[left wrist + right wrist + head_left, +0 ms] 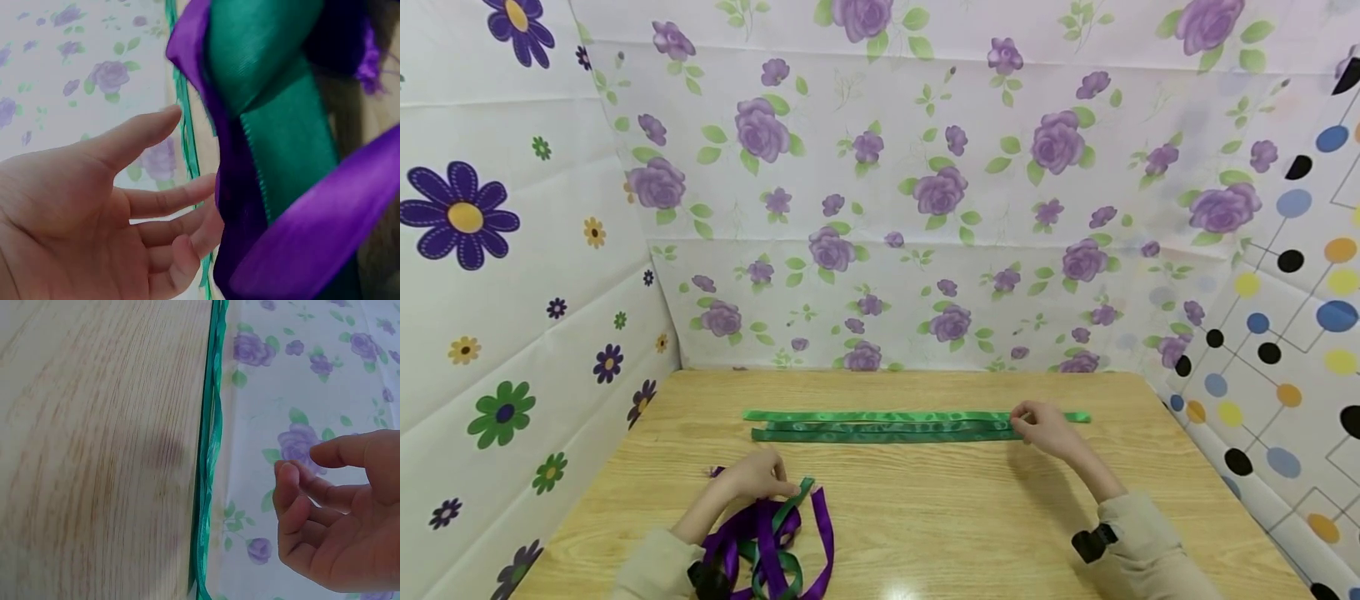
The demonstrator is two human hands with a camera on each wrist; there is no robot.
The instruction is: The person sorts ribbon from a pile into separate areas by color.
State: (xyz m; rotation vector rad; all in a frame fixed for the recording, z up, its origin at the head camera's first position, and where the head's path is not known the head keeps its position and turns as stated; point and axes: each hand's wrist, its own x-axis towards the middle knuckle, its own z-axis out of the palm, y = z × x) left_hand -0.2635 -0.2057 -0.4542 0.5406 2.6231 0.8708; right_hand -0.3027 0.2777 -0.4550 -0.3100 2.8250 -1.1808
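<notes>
Green ribbon point(806, 487), satiny-looking, tangled with purple ribbon point(765, 531), on near side of ribbon row point(880, 427), toward row's left end. I judge it light, limp, slippery; I'd pinch free tail. Tail slants rightward toward row; row's long axis runs left-right. Left grip point(758, 475): fingers spread, contact unclear. Right grip point(1042, 427): near row's right end, thumb and fingertips apart, holding nothing.

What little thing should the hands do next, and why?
Maybe the open left hand should pinch the green ribbon beside it, because that one is bunched up with purple ribbons, while other green ribbons lie stretched out side by side.
</notes>
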